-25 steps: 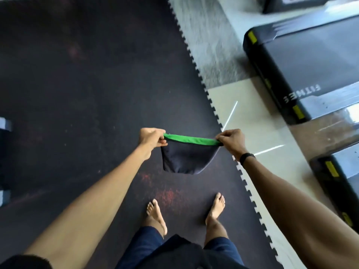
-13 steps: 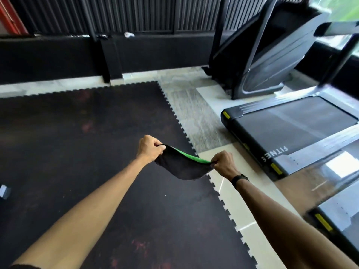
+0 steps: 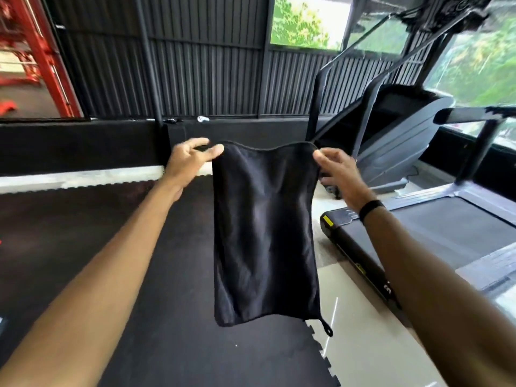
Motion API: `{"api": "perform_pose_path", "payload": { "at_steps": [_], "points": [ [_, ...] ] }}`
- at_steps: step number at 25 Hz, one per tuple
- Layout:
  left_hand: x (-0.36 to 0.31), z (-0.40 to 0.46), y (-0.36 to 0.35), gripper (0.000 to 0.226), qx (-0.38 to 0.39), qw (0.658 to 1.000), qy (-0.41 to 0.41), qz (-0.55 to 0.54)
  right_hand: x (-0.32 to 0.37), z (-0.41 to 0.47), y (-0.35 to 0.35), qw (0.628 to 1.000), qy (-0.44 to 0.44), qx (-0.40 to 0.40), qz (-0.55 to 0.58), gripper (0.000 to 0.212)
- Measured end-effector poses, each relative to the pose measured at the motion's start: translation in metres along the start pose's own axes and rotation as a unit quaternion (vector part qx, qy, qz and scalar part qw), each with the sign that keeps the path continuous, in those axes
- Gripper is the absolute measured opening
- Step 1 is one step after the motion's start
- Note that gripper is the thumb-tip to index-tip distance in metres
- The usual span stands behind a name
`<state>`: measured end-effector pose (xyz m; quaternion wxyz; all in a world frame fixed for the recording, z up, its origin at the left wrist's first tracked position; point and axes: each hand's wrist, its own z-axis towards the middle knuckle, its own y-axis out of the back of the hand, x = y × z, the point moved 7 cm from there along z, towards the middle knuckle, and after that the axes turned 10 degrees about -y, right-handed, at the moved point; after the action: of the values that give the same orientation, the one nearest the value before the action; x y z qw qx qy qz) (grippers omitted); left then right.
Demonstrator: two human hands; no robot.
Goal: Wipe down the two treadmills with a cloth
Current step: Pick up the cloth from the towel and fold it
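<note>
Two hands, left hand (image 3: pixel 192 159) and right hand (image 3: pixel 339 170), each pinch a top corner of a black cloth (image 3: pixel 265 233) hanging unfolded in mid-air, left of the nearest treadmill (image 3: pixel 435 233); wiping appears not yet begun, so both treadmills remain.

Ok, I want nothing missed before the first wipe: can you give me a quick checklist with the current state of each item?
1. Cloth fully unfolded, hanging flat: ok.
2. Left hand grip on the top left corner: ok, pinched.
3. Right hand grip on the top right corner: ok, pinched.
4. Cloth clear of the floor mat: ok.
5. Cloth touching the treadmill: not ok, it hangs apart to its left.
6. Cloth damp or dry: cannot tell.
</note>
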<state>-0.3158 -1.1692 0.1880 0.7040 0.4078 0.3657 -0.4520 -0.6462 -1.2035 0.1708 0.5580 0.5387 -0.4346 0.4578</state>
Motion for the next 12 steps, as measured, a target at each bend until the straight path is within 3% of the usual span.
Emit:
{"api": "perform_pose_path", "payload": {
  "at_steps": [1,2,3,4,6,8,12],
  "points": [
    [0.029,-0.02,-0.013,0.048,0.032,0.996,0.079,-0.007,-0.04,-0.007,-0.014,0.996,-0.071,0.051,-0.005,0.047],
    [0.063,-0.058,-0.038,0.048,0.12,0.976,0.18,-0.034,-0.092,-0.023,-0.034,0.98,-0.155,0.123,-0.019,0.057],
    [0.102,-0.103,-0.07,0.049,0.225,0.931,0.277,-0.081,-0.142,-0.043,-0.053,0.957,-0.223,0.185,-0.025,0.059],
    [0.133,-0.145,-0.092,0.043,0.269,0.892,0.341,-0.125,-0.18,-0.06,-0.064,0.946,-0.258,0.194,-0.028,0.053],
    [0.18,-0.181,-0.101,0.025,0.174,0.897,0.38,-0.141,-0.208,-0.071,-0.065,0.956,-0.263,0.126,-0.012,0.035],
    [0.203,-0.177,-0.087,0.03,0.062,0.916,0.386,-0.092,-0.205,-0.066,-0.045,0.964,-0.258,0.048,-0.039,0.023],
    [0.181,-0.132,-0.069,0.015,0.012,0.925,0.356,-0.129,-0.18,-0.052,-0.019,0.968,-0.253,0.006,0.004,0.029]
  ]
}}
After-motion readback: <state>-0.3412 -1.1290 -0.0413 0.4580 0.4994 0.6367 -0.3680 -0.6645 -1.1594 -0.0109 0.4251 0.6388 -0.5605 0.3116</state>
